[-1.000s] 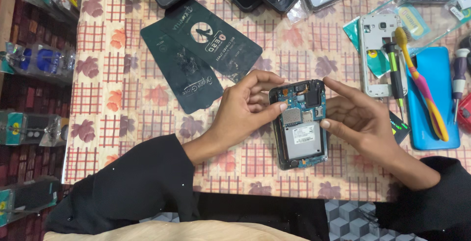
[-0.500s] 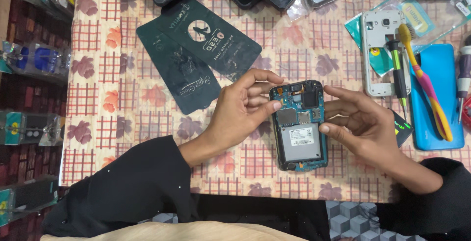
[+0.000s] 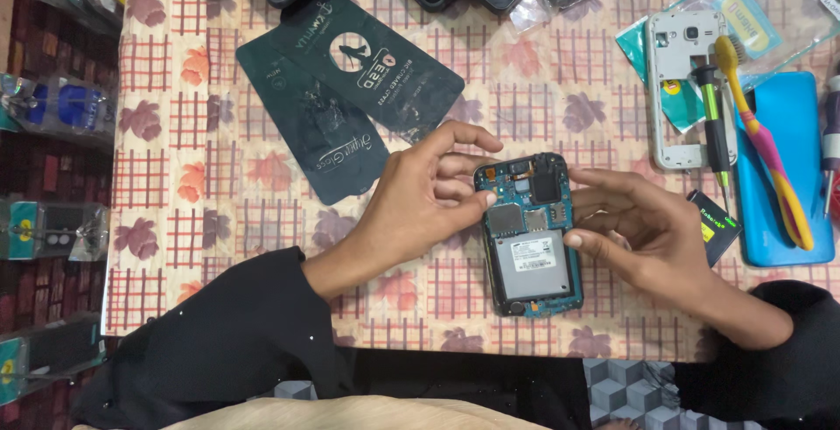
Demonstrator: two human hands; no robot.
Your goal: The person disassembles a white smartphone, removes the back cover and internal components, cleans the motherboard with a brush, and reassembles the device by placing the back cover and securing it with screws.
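Opened phone (image 3: pixel 529 237), back cover off and blue circuit board showing, held just right of the frame's centre, above the counter (image 3: pixel 219 220) with its floral, red-checked cloth. Left hand (image 3: pixel 416 202) closed on the phone's left edge near the top: thumb tip pressed against the side of the board, other fingers (image 3: pixel 464 137) curled over and behind the upper corner. Right hand (image 3: pixel 652 237) closed on the right edge: thumb tip lying on the edge of the silver shield plate, remaining fingers stretched toward the upper right side of the board. Both sleeves black, reaching in from the lower edge of the frame.

Upper left of centre, flat on the cloth: two dark green flat packets (image 3: pixel 350 97), overlapping, well apart from the phone. Along the top edge: several dark phones or screens, partly cut off. Upper right: white phone frame (image 3: pixel 682 89) lying face down, with a green-handled screwdriver (image 3: pixel 713 119) resting across it. Just right of that: yellow and pink toothbrush (image 3: pixel 770 141) lying over a blue phone cover (image 3: pixel 792 176). Small black battery (image 3: pixel 713 224) just beside the right hand, partly hidden behind its fingers. Far left, off the counter: clear packaged items on a dark red surface.
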